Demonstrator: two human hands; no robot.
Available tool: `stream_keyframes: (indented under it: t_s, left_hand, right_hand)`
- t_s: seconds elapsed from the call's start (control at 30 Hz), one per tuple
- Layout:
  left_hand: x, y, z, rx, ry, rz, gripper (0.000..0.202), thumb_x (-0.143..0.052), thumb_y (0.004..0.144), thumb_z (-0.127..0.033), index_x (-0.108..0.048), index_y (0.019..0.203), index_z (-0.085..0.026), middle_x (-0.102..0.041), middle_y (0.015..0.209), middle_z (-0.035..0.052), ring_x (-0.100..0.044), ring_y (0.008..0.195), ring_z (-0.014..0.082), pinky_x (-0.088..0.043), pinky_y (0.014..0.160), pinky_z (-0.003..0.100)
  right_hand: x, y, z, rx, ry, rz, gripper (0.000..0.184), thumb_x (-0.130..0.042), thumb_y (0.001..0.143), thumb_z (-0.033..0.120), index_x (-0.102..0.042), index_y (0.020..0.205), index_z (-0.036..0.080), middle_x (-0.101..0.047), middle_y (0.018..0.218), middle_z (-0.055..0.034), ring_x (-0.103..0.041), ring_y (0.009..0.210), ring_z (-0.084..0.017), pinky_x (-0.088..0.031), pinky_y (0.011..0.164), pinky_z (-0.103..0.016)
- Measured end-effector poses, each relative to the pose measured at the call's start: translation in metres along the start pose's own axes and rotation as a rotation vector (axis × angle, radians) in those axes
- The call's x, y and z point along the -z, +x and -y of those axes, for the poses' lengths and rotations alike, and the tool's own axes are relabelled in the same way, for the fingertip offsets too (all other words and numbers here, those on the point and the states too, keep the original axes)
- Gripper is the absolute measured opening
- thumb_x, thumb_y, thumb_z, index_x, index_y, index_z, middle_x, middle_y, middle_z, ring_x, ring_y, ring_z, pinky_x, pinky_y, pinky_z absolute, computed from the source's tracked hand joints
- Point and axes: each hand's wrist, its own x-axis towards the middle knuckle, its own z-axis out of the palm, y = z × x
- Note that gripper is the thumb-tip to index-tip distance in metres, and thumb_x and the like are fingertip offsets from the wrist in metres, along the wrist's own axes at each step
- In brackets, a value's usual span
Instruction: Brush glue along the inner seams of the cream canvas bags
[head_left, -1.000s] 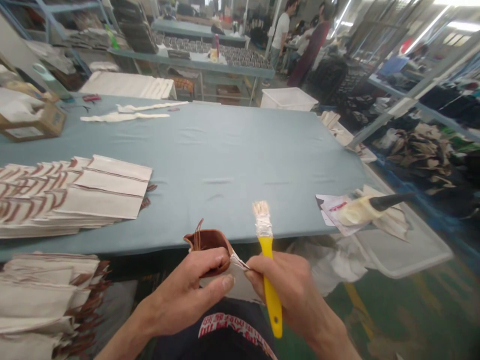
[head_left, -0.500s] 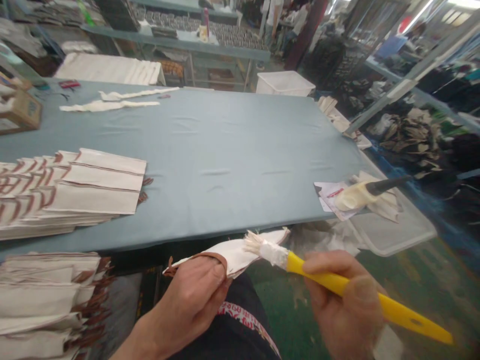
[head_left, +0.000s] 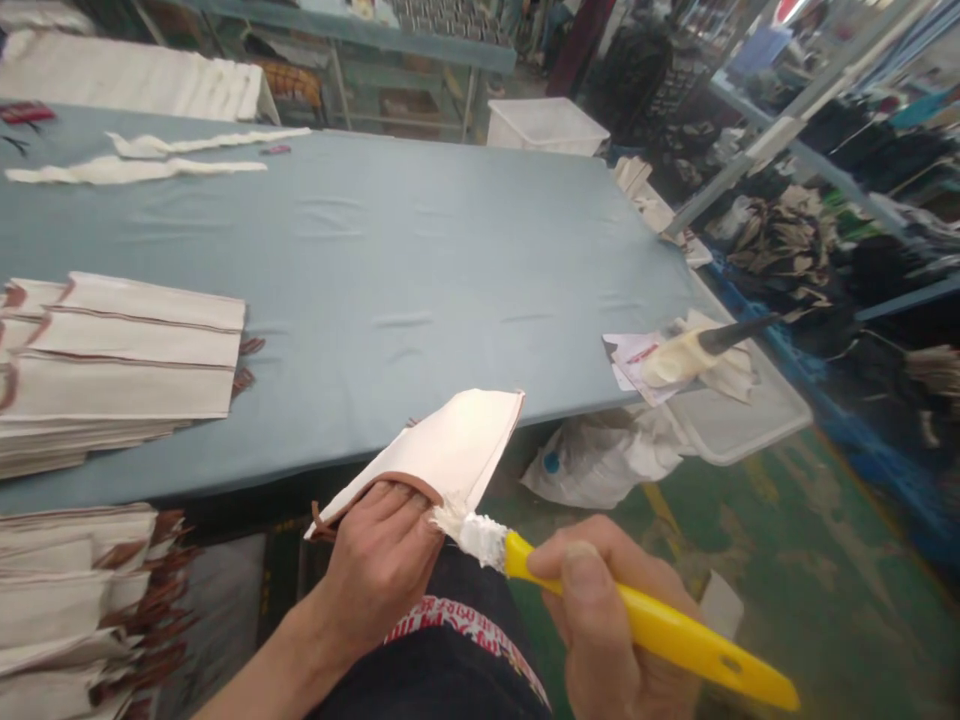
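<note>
1. Raised since the previous frame, the cream fabric pouch [head_left: 450,440] now overlaps the table's front edge in view; the yellow-handled paintbrush [head_left: 660,625] has shifted from its middle to the brown-trimmed rim.
2. Right hand [head_left: 600,640]: fingers closed round the brush handle, the white-coated bristles at the pouch's right side, just beside the other hand.
3. Left hand [head_left: 390,545]: holding up the pouch, fingers tucked inside its brown rim; their tips are hidden.
4. Left of the hands, below the table's front edge, lies a pile of cream pieces [head_left: 67,590] with brown ends.
5. On the table [head_left: 465,260], a stack of brown-trimmed cream pieces [head_left: 142,345] lies near the front left corner.
6. By the right edge, a dark-handled tool [head_left: 739,333] with a cream head rests on papers.
7. Two white strips [head_left: 135,172] lie towards the far left corner; beyond the far edge stands a white plastic bin [head_left: 547,125].
</note>
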Motion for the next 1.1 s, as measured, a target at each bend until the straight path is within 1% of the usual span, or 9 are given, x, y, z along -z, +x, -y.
stream_keyframes:
  t_s: [0.17,0.3,0.37,0.47,0.63,0.7,0.8,0.93,1.1]
  left_hand:
    - [-0.007,-0.001,-0.003,0.006,0.037,0.011,0.024,-0.051,0.097,0.001,-0.068,0.092,-0.016,-0.080,0.083,0.0115,-0.074,0.081,0.0250,-0.056,0.084,0.039]
    - [-0.012,-0.005,-0.005,-0.020,0.019,0.032,0.025,-0.052,0.096,0.002,-0.072,0.102,-0.011,-0.083,0.099,0.0177,-0.076,0.096,0.0279,-0.056,0.094,0.042]
    - [-0.014,-0.007,-0.005,-0.030,0.016,0.031,0.027,-0.051,0.096,0.003,-0.073,0.106,-0.010,-0.083,0.100,0.0185,-0.076,0.101,0.0285,-0.056,0.096,0.042]
    - [-0.017,-0.011,-0.006,-0.025,0.017,0.025,0.028,-0.051,0.098,0.000,-0.075,0.108,-0.011,-0.083,0.097,0.0168,-0.076,0.106,0.0281,-0.058,0.097,0.042]
    - [-0.021,-0.014,-0.005,-0.023,0.015,0.024,0.033,-0.048,0.098,-0.002,-0.075,0.114,-0.012,-0.084,0.101,0.0162,-0.076,0.109,0.0280,-0.059,0.103,0.046]
    - [-0.022,-0.015,-0.003,-0.036,0.018,0.022,0.035,-0.046,0.098,-0.002,-0.075,0.114,-0.011,-0.084,0.100,0.0169,-0.076,0.108,0.0290,-0.060,0.101,0.047]
    - [-0.022,-0.016,-0.003,-0.055,0.014,0.018,0.033,-0.047,0.098,-0.003,-0.075,0.113,-0.010,-0.083,0.100,0.0178,-0.076,0.109,0.0291,-0.061,0.100,0.046]
    - [-0.020,-0.016,-0.004,-0.047,0.009,0.006,0.033,-0.049,0.098,-0.001,-0.074,0.117,-0.011,-0.084,0.103,0.0161,-0.075,0.116,0.0278,-0.059,0.105,0.045]
    - [-0.022,-0.019,-0.006,-0.050,-0.001,-0.003,0.032,-0.049,0.101,-0.002,-0.073,0.120,-0.011,-0.084,0.103,0.0158,-0.075,0.114,0.0266,-0.058,0.104,0.041]
  right_hand:
    - [0.011,0.006,-0.001,0.058,-0.111,-0.060,0.037,-0.052,0.104,0.034,-0.071,0.075,0.021,-0.063,0.057,0.0007,-0.056,0.043,-0.013,-0.045,0.045,-0.024]
    - [0.012,0.008,0.002,0.227,-0.175,0.084,0.031,-0.052,0.103,0.025,-0.070,0.077,0.023,-0.066,0.058,0.0034,-0.062,0.046,-0.011,-0.048,0.050,-0.021]
    - [0.014,0.009,0.004,0.220,-0.180,0.109,0.034,-0.050,0.104,0.026,-0.069,0.076,0.023,-0.063,0.054,0.0047,-0.057,0.042,-0.010,-0.048,0.050,-0.021]
    - [0.015,0.011,0.004,0.133,-0.231,0.055,0.041,-0.048,0.106,0.033,-0.068,0.073,0.023,-0.055,0.048,0.0049,-0.047,0.037,-0.010,-0.045,0.047,-0.023]
    - [0.006,0.003,0.007,0.218,-0.256,0.126,0.042,-0.045,0.108,0.032,-0.068,0.074,0.022,-0.062,0.054,0.0015,-0.058,0.045,-0.011,-0.049,0.052,-0.022]
    - [0.004,-0.002,0.009,0.225,-0.210,0.137,0.041,-0.045,0.108,0.031,-0.069,0.075,0.022,-0.062,0.055,0.0015,-0.057,0.046,-0.011,-0.049,0.053,-0.022]
    - [0.006,0.001,0.006,0.044,-0.091,0.092,0.041,-0.050,0.106,0.036,-0.068,0.074,0.021,-0.055,0.053,0.0026,-0.047,0.043,-0.010,-0.039,0.045,-0.022]
    - [0.008,0.029,-0.016,-0.301,0.131,0.096,0.048,-0.055,0.101,0.054,-0.061,0.067,0.020,-0.041,0.052,0.0058,-0.036,0.042,-0.009,-0.025,0.038,-0.021]
    - [0.018,0.062,-0.040,-0.327,0.064,0.177,0.044,-0.062,0.091,0.054,-0.061,0.065,0.019,-0.041,0.049,0.0064,-0.034,0.042,-0.009,-0.026,0.039,-0.021]
